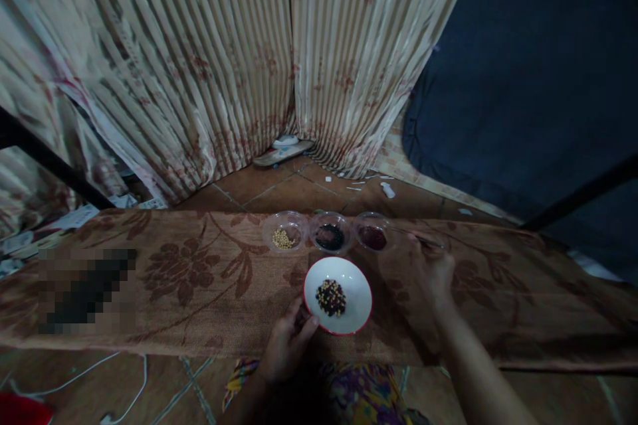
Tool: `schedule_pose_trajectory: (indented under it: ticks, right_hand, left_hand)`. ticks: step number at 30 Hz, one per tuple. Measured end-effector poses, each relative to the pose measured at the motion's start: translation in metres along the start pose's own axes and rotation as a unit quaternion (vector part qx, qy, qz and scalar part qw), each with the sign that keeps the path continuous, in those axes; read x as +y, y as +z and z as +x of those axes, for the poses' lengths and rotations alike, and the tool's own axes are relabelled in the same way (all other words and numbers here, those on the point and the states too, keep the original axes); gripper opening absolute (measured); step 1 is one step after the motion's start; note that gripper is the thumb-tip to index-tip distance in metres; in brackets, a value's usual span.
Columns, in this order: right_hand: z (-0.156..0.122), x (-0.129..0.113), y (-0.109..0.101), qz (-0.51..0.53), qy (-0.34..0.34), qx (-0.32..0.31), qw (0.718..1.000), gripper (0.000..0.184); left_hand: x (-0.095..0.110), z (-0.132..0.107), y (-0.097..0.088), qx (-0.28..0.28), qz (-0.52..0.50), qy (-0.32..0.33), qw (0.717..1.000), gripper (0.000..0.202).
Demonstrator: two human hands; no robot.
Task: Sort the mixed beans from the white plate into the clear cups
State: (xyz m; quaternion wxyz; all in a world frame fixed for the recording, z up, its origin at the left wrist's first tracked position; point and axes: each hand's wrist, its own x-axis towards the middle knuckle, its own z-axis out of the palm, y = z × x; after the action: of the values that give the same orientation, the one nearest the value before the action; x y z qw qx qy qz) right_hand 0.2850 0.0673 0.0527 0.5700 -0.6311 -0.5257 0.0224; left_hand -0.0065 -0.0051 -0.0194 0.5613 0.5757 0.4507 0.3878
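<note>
A white bowl with a red rim (359, 319) sits on the brown floral cloth and holds a small heap of mixed dark and pale beans (331, 297). My left hand (286, 343) grips the bowl's near left edge. My right hand (431, 265) rests to the right of the bowl, fingers pinched on a thin stick-like tool (423, 239) whose tip points toward the clear cups. Behind the bowl stand three clear cups: one with pale yellow beans (284, 232), one with black beans (329, 232), one with dark red beans (372, 232).
The cloth-covered table (199, 279) runs left to right, with a blurred patch at its left. Striped curtains (199, 66) hang behind. A sandal (282, 151) lies on the tiled floor. A dark blue sheet (523, 80) fills the right. White cables (124, 385) trail at lower left.
</note>
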Motion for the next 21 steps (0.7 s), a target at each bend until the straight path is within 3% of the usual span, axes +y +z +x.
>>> schedule_pose_trajectory:
  ticks: [3, 7, 12, 16, 21]
  right_hand:
    - [-0.015, 0.006, 0.004, 0.015, 0.012, -0.01, 1.0, 0.029]
    - [-0.055, 0.005, 0.001, 0.034, 0.052, -0.045, 0.997, 0.027]
    - [-0.096, -0.006, -0.007, 0.025, 0.086, -0.165, 0.982, 0.028]
    - [-0.111, -0.014, -0.01, 0.026, 0.069, -0.237, 0.969, 0.029]
    - [-0.115, -0.019, -0.007, 0.003, 0.037, -0.257, 0.966, 0.027]
  left_hand:
    - [0.0, 0.0, 0.001, -0.001, -0.007, 0.002, 1.0, 0.047]
    - [-0.003, -0.001, 0.0, 0.021, 0.033, 0.001, 0.999, 0.045]
    - [-0.002, -0.002, -0.001, 0.021, 0.066, -0.01, 0.998, 0.043]
    - [0.001, -0.002, -0.001, 0.016, 0.068, -0.013, 0.997, 0.041]
    - [-0.005, -0.001, 0.001, 0.018, 0.053, -0.005, 0.998, 0.043]
